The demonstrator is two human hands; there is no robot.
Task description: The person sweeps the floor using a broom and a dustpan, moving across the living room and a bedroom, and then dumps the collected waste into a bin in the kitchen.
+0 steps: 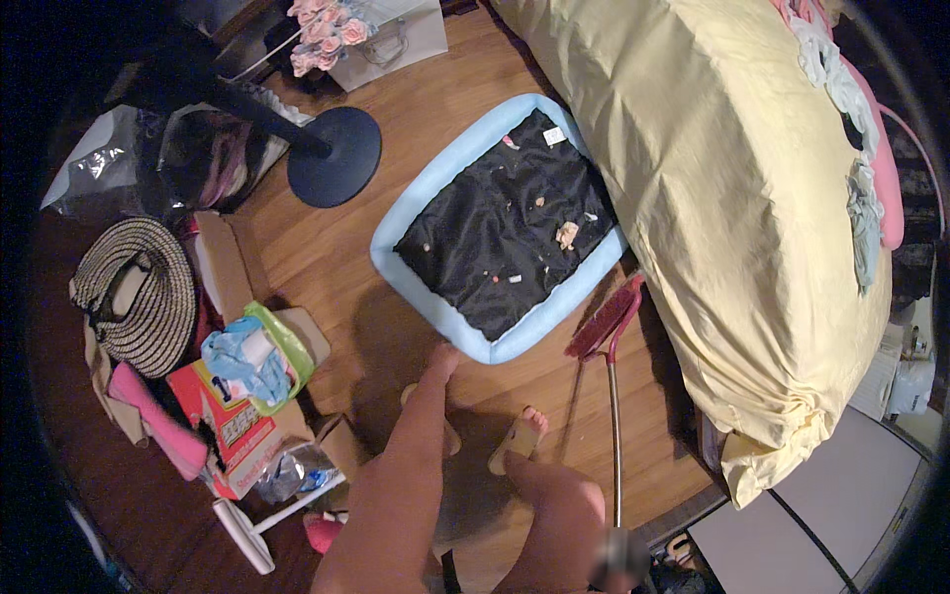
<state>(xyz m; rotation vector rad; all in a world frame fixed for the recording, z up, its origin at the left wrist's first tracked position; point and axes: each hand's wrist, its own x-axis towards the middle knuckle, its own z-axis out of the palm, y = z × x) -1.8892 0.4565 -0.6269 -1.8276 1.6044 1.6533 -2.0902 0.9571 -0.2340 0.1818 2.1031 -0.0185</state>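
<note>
A pet bed with a light blue padded rim (427, 178) and black fabric middle lies on the wood floor, small scraps and crumpled bits scattered on it. My bare left foot seems to touch its near corner; my right foot wears a tan slipper (516, 445). A broom with dark red bristles (601, 323) is right of the bed, its metal handle (614, 445) running towards me. A blurred patch covers the handle's near end, where my right hand may be; any grip is hidden. My left hand is out of view.
A bed under a yellow cover (712, 208) borders the right. At left are a round black stand base (334, 157), striped straw hat (152, 312), red-and-yellow carton (245, 431), green bag (293, 353) and white-headed tool (243, 536). A paper bag (415, 44) stands at the top.
</note>
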